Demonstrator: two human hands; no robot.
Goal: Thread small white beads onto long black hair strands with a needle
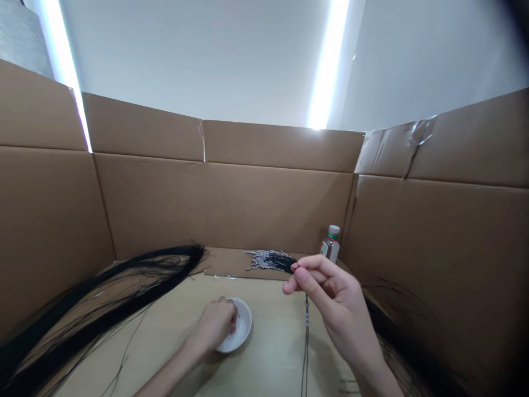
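Item: beading in hand, at the bead-picking step. Right hand (330, 298), right of centre: fingers pinched on a thin black cord (306, 336), which hangs down with a few beads threaded. Left hand (215, 324), lower centre: fingertips dipped in a small white bowl (243, 325) on the desk (273, 353); grip cannot be told. Finished beaded strands (266, 259) lie behind, bottle (331, 242) beside them, loose black cords (103, 298) at lower left. Next is judged a precise threading of bead onto cord end.

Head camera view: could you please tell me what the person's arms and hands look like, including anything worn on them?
Both are bare. The left hand and right hand wear no gloves, and no rings, watch or bracelets show. The forearms are uncovered as far as the picture's bottom edge, with no sleeve in view. The fingers are slender; nail detail is too small to tell.
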